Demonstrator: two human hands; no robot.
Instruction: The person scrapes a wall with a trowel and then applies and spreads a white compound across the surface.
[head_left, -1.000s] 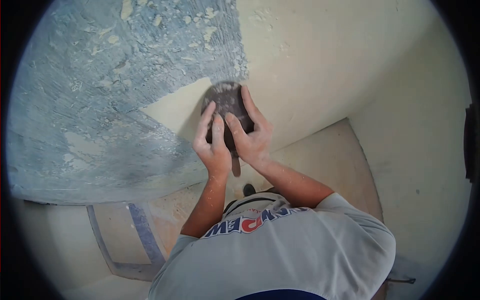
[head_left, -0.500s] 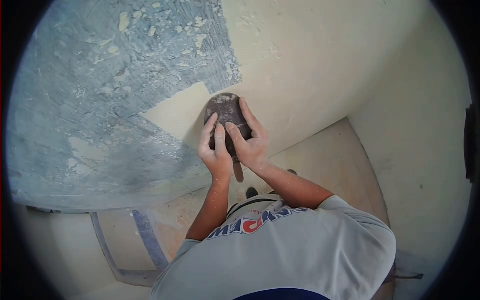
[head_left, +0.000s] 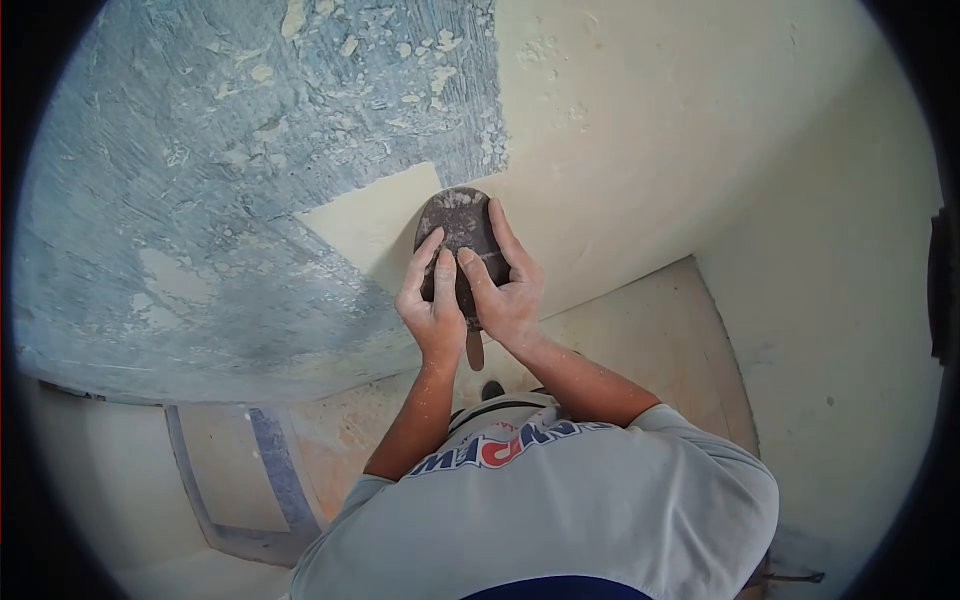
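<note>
A dark oval pad dusted with white powder, with a narrow brown strip hanging from its lower end, lies against the wall. My left hand grips its left edge, thumb and fingertips on its face. On the right edge, my right hand holds it with the thumb on the face and a finger stretched along the side. Both hands are dusty. Just left of the pad is a smooth cream patch, bordered by a rough blue-grey wall area with pale flecks.
Smooth cream wall extends to the right and meets another pale wall at a corner. Below lies a dusty floor. A blue-bordered panel is at the lower left, and a dark object at the right edge.
The view has shifted, so the wall patches appear farther right. Both hands still hold the pad, which appears slightly farther right in the view.
</note>
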